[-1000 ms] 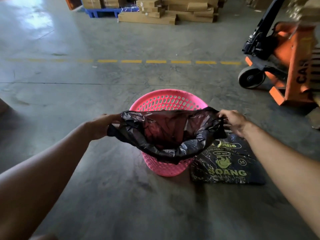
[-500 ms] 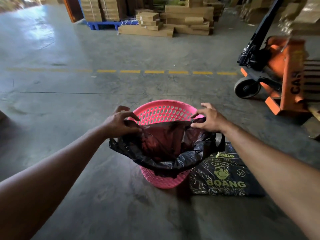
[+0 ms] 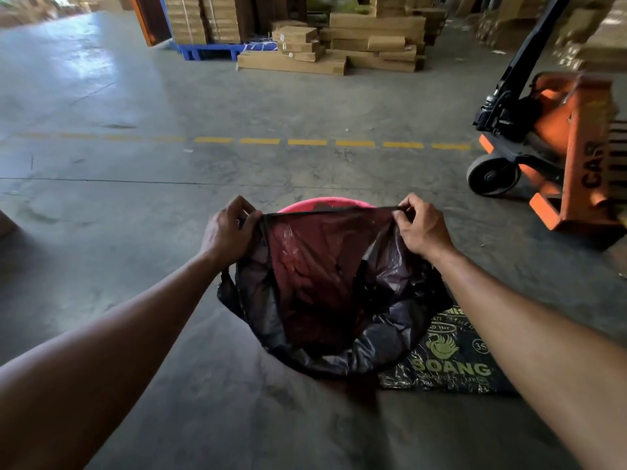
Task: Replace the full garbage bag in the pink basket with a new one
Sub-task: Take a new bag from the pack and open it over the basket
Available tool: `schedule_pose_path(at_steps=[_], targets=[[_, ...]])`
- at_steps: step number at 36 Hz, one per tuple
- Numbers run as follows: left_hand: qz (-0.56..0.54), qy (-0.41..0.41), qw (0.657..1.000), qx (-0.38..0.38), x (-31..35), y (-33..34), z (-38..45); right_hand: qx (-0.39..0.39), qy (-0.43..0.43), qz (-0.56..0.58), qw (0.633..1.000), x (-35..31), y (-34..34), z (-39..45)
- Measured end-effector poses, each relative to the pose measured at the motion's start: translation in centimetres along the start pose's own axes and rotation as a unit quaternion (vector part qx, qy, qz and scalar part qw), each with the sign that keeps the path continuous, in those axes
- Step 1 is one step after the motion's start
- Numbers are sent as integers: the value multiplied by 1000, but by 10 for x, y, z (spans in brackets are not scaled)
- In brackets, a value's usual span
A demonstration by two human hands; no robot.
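Note:
A thin black garbage bag (image 3: 325,286) hangs open over the pink basket (image 3: 324,202), of which only the far rim shows above the bag. My left hand (image 3: 230,228) pinches the bag's far edge at its left corner. My right hand (image 3: 419,225) pinches the same edge at its right corner, and the edge is stretched taut between them above the far rim. The bag's near side drapes over the basket's front and hides its wall.
A black pack of bags printed SOANG (image 3: 451,361) lies on the concrete floor right of the basket. An orange pallet jack (image 3: 556,144) stands at the right. Stacked cardboard boxes (image 3: 339,45) and a blue pallet (image 3: 210,50) stand far ahead, beyond a dashed yellow line (image 3: 305,141).
Both hands moved from the basket's sides to the far rim and lifted the bag's far edge, pulling it tight. The camera has come closer, so the bag now covers most of the basket.

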State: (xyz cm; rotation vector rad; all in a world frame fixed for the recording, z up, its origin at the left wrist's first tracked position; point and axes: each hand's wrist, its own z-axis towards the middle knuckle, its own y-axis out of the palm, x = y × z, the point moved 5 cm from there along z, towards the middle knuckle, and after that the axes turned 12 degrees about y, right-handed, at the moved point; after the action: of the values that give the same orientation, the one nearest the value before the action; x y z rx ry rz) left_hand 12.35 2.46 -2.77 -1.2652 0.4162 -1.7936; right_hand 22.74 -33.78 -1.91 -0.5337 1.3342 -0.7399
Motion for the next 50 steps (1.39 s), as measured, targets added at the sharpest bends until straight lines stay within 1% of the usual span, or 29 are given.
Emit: schedule_pose_path(at_steps=[4, 7, 10, 11, 13, 16, 19, 21, 24, 25, 27, 29, 30, 31, 33, 34, 36, 38, 40, 42, 43, 44, 46, 48, 50], targets=[[3, 2, 1000, 1, 3, -1, 5, 39, 15, -5, 999, -6, -6, 4], [14, 0, 1000, -25, 4, -2, 8, 34, 15, -13, 999, -10, -8, 5], [10, 6, 998, -67, 9, 0, 9, 13, 12, -37, 999, -16, -6, 8], [10, 12, 998, -67, 12, -1, 10, 1, 10, -51, 999, -18, -5, 10], [4, 18, 999, -44, 14, -2, 9, -35, 16, -72, 997, -21, 0, 16], [-18, 16, 999, -26, 10, -2, 3, -91, 52, -88, 991, -19, 7, 27], [-69, 3, 997, -23, 2, 3, -2, -137, 96, -92, 982, -15, 12, 31], [-100, 8, 995, -19, 2, 6, -2, -171, 119, -109, 972, -12, 14, 32], [-103, 26, 994, -4, 4, 7, 0, -214, 158, -110, 958, -4, 16, 35], [-102, 29, 994, 8, 4, 6, 2, -218, 156, -108, 957, -3, 18, 36], [-81, 14, 996, 19, 1, 2, 4, -204, 116, -72, 969, -6, 22, 39], [-61, -23, 998, 3, -8, 0, 4, -194, 62, -1, 979, -9, 29, 41], [-69, -59, 996, -13, -16, 1, 2, -195, 44, 32, 979, -11, 32, 41], [-95, -99, 990, -21, -22, 3, -1, -201, 40, 56, 977, -13, 33, 39], [-158, -194, 968, -23, -24, 4, -12, -210, 47, 96, 972, -16, 35, 36], [-177, -224, 958, -25, -27, 6, -16, -214, 52, 110, 969, -17, 36, 35], [-202, -290, 934, -49, -32, 12, -28, -214, 74, 108, 968, -17, 36, 31], [-262, -341, 901, -58, -40, 21, -34, -223, 99, 78, 967, -16, 35, 31], [-305, -348, 884, -62, -40, 25, -36, -248, 134, 22, 959, -11, 33, 31], [-359, -325, 870, -89, -14, 23, -39, -273, 152, -28, 950, -9, 32, 31], [-404, -315, 851, -115, -7, 29, -40, -279, 156, -46, 946, -8, 32, 31], [-443, -306, 833, -131, 1, 33, -41, -276, 161, -57, 946, -8, 31, 31], [-486, -285, 818, -115, 3, 40, -43, -252, 162, -56, 953, -7, 29, 33], [-500, -274, 817, -88, 5, 39, -43, -220, 156, -18, 963, -6, 27, 34], [-471, -256, 843, -46, 2, 33, -42, -183, 156, 27, 970, -3, 26, 35]])
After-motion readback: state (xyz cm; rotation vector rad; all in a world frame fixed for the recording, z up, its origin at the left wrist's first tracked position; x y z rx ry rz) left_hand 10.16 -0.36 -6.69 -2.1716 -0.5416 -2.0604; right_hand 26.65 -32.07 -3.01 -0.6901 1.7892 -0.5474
